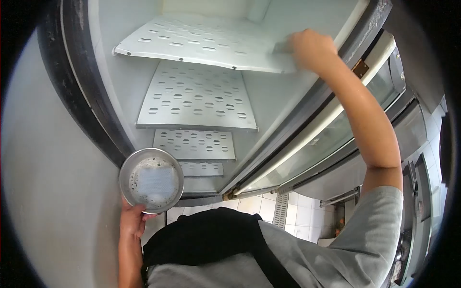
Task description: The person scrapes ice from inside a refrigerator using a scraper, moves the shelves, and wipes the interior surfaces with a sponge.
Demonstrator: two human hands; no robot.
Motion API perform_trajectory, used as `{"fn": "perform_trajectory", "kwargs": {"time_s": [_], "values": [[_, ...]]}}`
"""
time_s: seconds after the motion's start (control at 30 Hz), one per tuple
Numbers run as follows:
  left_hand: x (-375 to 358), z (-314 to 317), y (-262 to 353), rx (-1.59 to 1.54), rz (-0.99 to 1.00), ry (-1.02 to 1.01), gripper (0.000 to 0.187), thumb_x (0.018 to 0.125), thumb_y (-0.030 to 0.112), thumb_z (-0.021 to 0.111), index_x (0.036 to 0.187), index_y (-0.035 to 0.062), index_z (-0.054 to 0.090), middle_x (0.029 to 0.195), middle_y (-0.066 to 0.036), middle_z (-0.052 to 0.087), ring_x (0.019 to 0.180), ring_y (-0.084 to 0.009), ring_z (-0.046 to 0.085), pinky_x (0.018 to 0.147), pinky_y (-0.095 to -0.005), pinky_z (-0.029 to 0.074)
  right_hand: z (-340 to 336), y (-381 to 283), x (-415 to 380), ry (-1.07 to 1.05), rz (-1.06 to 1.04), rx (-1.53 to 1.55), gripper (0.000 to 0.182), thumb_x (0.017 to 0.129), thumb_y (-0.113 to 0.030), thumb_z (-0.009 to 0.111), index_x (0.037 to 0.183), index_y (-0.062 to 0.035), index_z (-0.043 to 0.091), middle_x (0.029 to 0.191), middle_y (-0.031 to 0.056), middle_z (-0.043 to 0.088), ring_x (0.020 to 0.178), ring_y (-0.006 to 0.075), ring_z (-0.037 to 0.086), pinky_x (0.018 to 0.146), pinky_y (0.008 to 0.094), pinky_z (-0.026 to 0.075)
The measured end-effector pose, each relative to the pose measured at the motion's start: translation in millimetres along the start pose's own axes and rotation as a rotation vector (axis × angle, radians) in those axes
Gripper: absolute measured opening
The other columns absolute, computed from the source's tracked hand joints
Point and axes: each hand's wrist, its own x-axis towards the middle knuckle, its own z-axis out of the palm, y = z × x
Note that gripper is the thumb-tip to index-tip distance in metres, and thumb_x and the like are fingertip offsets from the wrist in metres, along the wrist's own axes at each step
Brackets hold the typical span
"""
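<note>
My left hand (132, 218) grips the rim of a round metal bowl (178, 178) at the lower left. Soapy, bubbly liquid lies in the bowl, with a pale bluish rectangular piece (157, 181) in it. At the upper right, my right hand (312, 48) is against the right end of the top perforated white shelf (192, 43), inside an upright cabinet. Its fingers are bent round something greyish, blurred and mostly hidden, which I cannot make out.
Below the top shelf are several more perforated shelves (197, 98). A dark-edged frame (81, 86) borders the cabinet on the left. An opened glass door (331, 129) stands at right. White floor tiles (302, 216) and a drain grate (280, 210) show below.
</note>
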Motion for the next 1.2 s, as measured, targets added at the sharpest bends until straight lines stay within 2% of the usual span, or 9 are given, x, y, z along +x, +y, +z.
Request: {"fn": "perform_trajectory", "kwargs": {"time_s": [0.07,0.17,0.37,0.47,0.63,0.83,0.93,1.13,1.2], "values": [[2,2,2,-0.002,0.009,0.006,0.067,0.068,-0.009,0.042,0.131,0.0105,0.026,0.112,-0.021,0.047,0.079,-0.0293,0.062,0.046,-0.0298,0.057,-20,17,-1,0.064,0.013,0.002,0.018,0.072,-0.007,0.055,0.087,-0.0096,0.064,0.08,0.0123,0.065,0.08,0.029,0.063,0.068,0.0373,0.051],[8,-4,-5,-0.006,-0.001,0.01,0.066,0.069,-0.008,0.043,0.13,0.012,0.027,0.111,-0.02,0.049,0.079,-0.0291,0.062,0.047,-0.0308,0.057,-67,11,-16,-0.184,0.023,-0.104,0.014,0.07,-0.011,0.057,0.081,-0.0095,0.066,0.077,0.0125,0.064,0.079,0.0295,0.063,0.068,0.0379,0.051],[16,-16,-15,0.01,-0.019,-0.068,0.064,0.071,-0.004,0.045,0.13,0.0134,0.027,0.11,-0.017,0.05,0.079,-0.0276,0.062,0.048,-0.0289,0.056,-35,11,-2,-0.164,-0.055,-0.292,0.015,0.071,-0.015,0.055,0.08,-0.009,0.066,0.077,0.0097,0.065,0.077,0.0297,0.063,0.067,0.0404,0.05],[15,-10,-14,0.026,-0.005,-0.063,0.064,0.071,-0.002,0.046,0.13,0.0126,0.026,0.108,-0.018,0.05,0.077,-0.0275,0.062,0.049,-0.0297,0.056,-30,26,-15,-0.188,0.028,-0.039,0.015,0.071,-0.011,0.055,0.082,-0.0104,0.066,0.08,0.0108,0.065,0.077,0.0305,0.062,0.066,0.0396,0.05],[14,-8,-13,0.007,0.011,-0.163,0.063,0.071,-0.002,0.046,0.129,0.0108,0.026,0.109,-0.02,0.05,0.079,-0.0316,0.063,0.054,-0.0352,0.058,9,3,-47,-0.046,0.125,-0.092,0.019,0.08,-0.015,0.049,0.093,-0.0157,0.063,0.09,0.0077,0.064,0.08,0.0271,0.063,0.066,0.039,0.05],[17,-10,-22,-0.031,-0.025,-0.239,0.07,0.07,-0.004,0.045,0.132,0.0166,0.02,0.117,-0.019,0.046,0.085,-0.0353,0.061,0.056,-0.0387,0.058,-29,0,-48,-0.21,0.166,0.087,0.014,0.076,-0.021,0.058,0.082,-0.0116,0.066,0.077,0.01,0.064,0.077,0.0274,0.063,0.064,0.0366,0.051],[13,-10,-23,-0.048,-0.025,-0.309,0.07,0.07,-0.004,0.045,0.132,0.0166,0.02,0.118,-0.019,0.045,0.086,-0.0358,0.061,0.057,-0.0408,0.058,2,20,-27,-0.101,0.157,0.002,0.025,0.077,-0.032,0.057,0.078,-0.0091,0.066,0.074,0.0107,0.064,0.073,0.0272,0.063,0.062,0.0376,0.051],[6,-3,-26,0.013,-0.025,-0.252,0.065,0.07,-0.002,0.047,0.129,0.0147,0.025,0.114,-0.019,0.049,0.084,-0.0338,0.062,0.058,-0.04,0.058,-45,12,-39,-0.302,0.345,0.198,0.024,0.078,-0.029,0.056,0.083,-0.0072,0.065,0.08,0.0114,0.066,0.075,0.0278,0.064,0.062,0.0404,0.051],[7,-1,-26,0.014,-0.045,-0.256,0.066,0.07,-0.002,0.047,0.13,0.0154,0.024,0.115,-0.019,0.047,0.085,-0.0336,0.062,0.058,-0.0404,0.057,-44,33,-41,-0.136,0.301,0.164,0.024,0.079,-0.027,0.055,0.088,-0.0071,0.064,0.083,0.0112,0.066,0.079,0.0273,0.064,0.063,0.0412,0.051]]}}
